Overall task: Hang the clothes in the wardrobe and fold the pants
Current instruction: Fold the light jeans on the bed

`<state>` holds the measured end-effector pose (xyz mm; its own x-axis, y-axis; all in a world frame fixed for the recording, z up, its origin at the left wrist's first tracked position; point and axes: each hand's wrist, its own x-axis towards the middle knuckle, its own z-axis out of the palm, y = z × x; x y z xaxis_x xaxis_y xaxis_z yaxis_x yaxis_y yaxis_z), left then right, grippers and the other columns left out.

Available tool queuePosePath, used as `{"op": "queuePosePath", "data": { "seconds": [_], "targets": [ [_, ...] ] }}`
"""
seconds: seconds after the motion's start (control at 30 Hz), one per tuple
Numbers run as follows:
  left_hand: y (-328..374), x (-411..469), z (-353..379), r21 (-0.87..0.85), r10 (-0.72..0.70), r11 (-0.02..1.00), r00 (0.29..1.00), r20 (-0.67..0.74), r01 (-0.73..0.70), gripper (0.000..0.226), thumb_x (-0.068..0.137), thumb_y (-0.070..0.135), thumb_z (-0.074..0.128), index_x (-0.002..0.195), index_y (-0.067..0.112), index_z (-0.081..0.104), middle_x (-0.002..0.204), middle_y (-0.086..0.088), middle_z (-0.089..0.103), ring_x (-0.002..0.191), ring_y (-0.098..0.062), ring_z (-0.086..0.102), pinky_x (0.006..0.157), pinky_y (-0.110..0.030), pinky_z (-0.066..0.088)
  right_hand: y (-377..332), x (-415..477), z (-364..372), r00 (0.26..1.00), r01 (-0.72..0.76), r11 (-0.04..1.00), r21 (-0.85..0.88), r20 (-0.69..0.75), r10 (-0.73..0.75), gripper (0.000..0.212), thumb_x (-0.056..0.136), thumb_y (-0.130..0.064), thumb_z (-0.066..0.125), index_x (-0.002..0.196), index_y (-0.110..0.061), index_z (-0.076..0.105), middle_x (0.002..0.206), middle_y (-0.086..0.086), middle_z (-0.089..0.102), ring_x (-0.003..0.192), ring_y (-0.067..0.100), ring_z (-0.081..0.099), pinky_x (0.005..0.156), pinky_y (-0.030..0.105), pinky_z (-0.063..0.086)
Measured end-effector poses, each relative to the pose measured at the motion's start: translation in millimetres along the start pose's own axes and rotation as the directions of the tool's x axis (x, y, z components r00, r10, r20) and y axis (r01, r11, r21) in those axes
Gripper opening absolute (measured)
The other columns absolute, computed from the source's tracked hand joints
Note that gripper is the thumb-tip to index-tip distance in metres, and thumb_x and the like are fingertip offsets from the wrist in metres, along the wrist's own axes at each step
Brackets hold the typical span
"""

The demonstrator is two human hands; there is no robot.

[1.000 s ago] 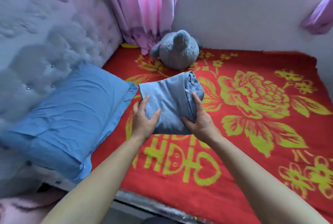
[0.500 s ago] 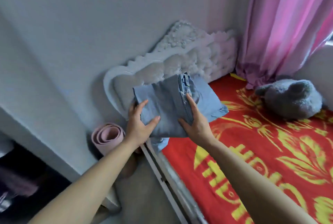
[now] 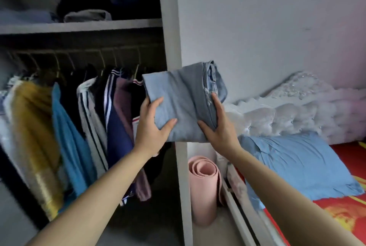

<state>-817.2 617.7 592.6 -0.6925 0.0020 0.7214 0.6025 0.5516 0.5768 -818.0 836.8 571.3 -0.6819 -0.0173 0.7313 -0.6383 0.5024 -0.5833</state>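
Grey open wardrobe [image 3: 168, 27], left: carrying a rail of hanging garments [image 3: 69, 126] below and a grey upper shelf [image 3: 79, 26] of stacked folded clothes above.
Folded light-blue denim pants [image 3: 184, 103], centre: being held flat in mid-air in front of the wardrobe's right side panel.
Left hand [image 3: 152, 132]: gripping the bundle's near left corner, thumb on top.
Right hand [image 3: 219, 130]: pinching the thick seamed right edge.
Handling advice: keeping both grips level and firm, raising clear of the hangers, sliding in folded edge first.
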Motion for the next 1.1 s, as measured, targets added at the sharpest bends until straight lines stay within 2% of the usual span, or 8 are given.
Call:
{"op": "queuePosePath", "data": {
  "seconds": [0.07,0.2,0.33,0.47,0.53,0.7,0.87,1.1],
  "targets": [
    [-15,15,-52,0.039,0.022,0.999,0.999,-0.048,-0.02,0.065,0.082,0.027,0.079,0.139,0.018,0.048,0.149,-0.004,0.035,0.139,-0.016,0.036,0.114,-0.037,0.036,-37,23,40,0.999,0.042,0.999,0.007,0.017,-0.042,0.085,0.091,-0.017,0.071,0.156,-0.033,0.02,0.151,-0.027,0.033,0.139,0.005,0.042,0.107,0.021,0.038],
    [-39,53,-139,0.127,0.091,0.989,0.983,-0.162,-0.071,0.064,0.082,0.026,0.079,0.139,0.016,0.05,0.15,-0.005,0.035,0.136,-0.012,0.035,0.11,-0.008,0.027,-100,75,103,0.993,0.117,0.991,0.064,0.025,-0.119,0.086,0.091,-0.02,0.071,0.156,-0.036,0.017,0.151,-0.019,0.038,0.134,-0.001,0.041,0.104,0.007,0.033],
    [-56,117,-203,0.164,0.158,0.979,0.955,-0.25,-0.119,0.067,0.082,0.027,0.079,0.14,0.015,0.048,0.146,-0.008,0.037,0.131,-0.01,0.039,0.102,-0.001,0.025,-150,149,140,0.976,0.211,0.971,0.11,0.024,-0.215,0.086,0.091,-0.019,0.071,0.156,-0.037,0.017,0.145,-0.024,0.037,0.127,-0.008,0.041,0.099,0.001,0.031],
    [-61,194,-239,0.182,0.207,0.971,0.919,-0.336,-0.152,0.064,0.081,0.027,0.079,0.137,0.013,0.049,0.139,-0.007,0.042,0.126,-0.011,0.042,0.103,-0.006,0.029,-187,234,153,0.974,0.213,0.967,0.138,0.05,-0.221,0.088,0.091,-0.023,0.07,0.156,-0.04,0.014,0.135,-0.022,0.038,0.113,-0.004,0.045,0.091,0.009,0.038],
    [-62,229,-250,0.181,0.206,0.972,0.911,-0.358,-0.149,0.064,0.082,0.029,0.079,0.137,0.016,0.048,0.139,-0.003,0.04,0.123,-0.006,0.039,0.1,-0.005,0.027,-197,276,157,0.967,0.237,0.962,0.137,0.06,-0.246,0.089,0.09,-0.023,0.072,0.156,-0.038,0.014,0.141,-0.017,0.036,0.118,0.001,0.042,0.097,0.018,0.038],
    [-69,302,-269,0.202,0.179,0.974,0.887,-0.425,-0.1,0.065,0.083,0.033,0.078,0.139,0.023,0.046,0.142,-0.001,0.04,0.121,-0.002,0.036,0.103,-0.019,0.03,-207,364,182,0.953,0.289,0.949,0.124,0.057,-0.298,0.09,0.088,-0.026,0.074,0.155,-0.038,0.015,0.156,-0.004,0.032,0.135,0.017,0.043,0.111,0.037,0.041],
    [-102,357,-297,0.259,0.17,0.964,0.878,-0.447,-0.055,0.066,0.083,0.036,0.077,0.14,0.03,0.043,0.147,0.003,0.037,0.123,-0.002,0.031,0.101,-0.023,0.031,-203,432,234,0.949,0.293,0.937,0.192,0.062,-0.31,0.093,0.086,-0.025,0.076,0.156,-0.037,0.015,0.155,-0.003,0.034,0.137,0.019,0.042,0.111,0.041,0.042],
    [-168,405,-366,0.312,0.18,0.95,0.843,-0.507,-0.015,0.065,0.08,0.035,0.08,0.136,0.027,0.048,0.144,0.002,0.042,0.13,-0.011,0.039,0.105,-0.025,0.037,-230,498,333,0.949,0.24,0.95,0.198,0.158,-0.272,0.096,0.085,-0.03,0.076,0.156,-0.041,0.012,0.154,0.0,0.035,0.135,0.023,0.045,0.111,0.045,0.043]
  ]
}}
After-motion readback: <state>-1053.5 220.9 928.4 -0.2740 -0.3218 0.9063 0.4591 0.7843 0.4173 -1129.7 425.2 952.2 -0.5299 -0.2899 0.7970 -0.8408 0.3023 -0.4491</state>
